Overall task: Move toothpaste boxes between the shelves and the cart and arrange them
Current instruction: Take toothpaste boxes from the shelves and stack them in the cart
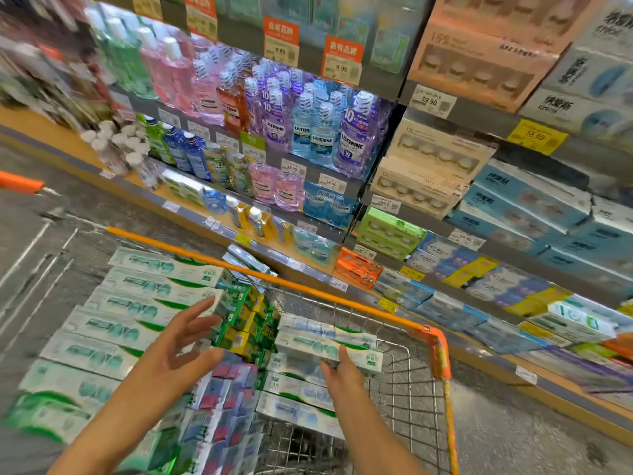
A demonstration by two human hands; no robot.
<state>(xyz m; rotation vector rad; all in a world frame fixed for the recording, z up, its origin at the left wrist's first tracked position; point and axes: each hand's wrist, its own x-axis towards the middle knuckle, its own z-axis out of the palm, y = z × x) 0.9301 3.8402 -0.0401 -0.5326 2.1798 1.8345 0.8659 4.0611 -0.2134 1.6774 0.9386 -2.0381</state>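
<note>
Both hands reach over the cart (432, 341): the left hand (174, 351) spread wide, holding nothing; the right hand (343, 373) relaxed, fingertips touching a white-green toothpaste box (325, 346). More toothpaste boxes (137, 303) fill the cart's left side; beyond stand shelves (329, 173) of mouthwash bottles (315, 132).

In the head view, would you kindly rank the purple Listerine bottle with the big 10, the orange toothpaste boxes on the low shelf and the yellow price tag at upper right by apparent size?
1. Purple Listerine bottle.
2. Orange toothpaste boxes.
3. Yellow price tag.
The boxes and the tag look close, and their distances from the camera differ, so that order is unsure.
</note>
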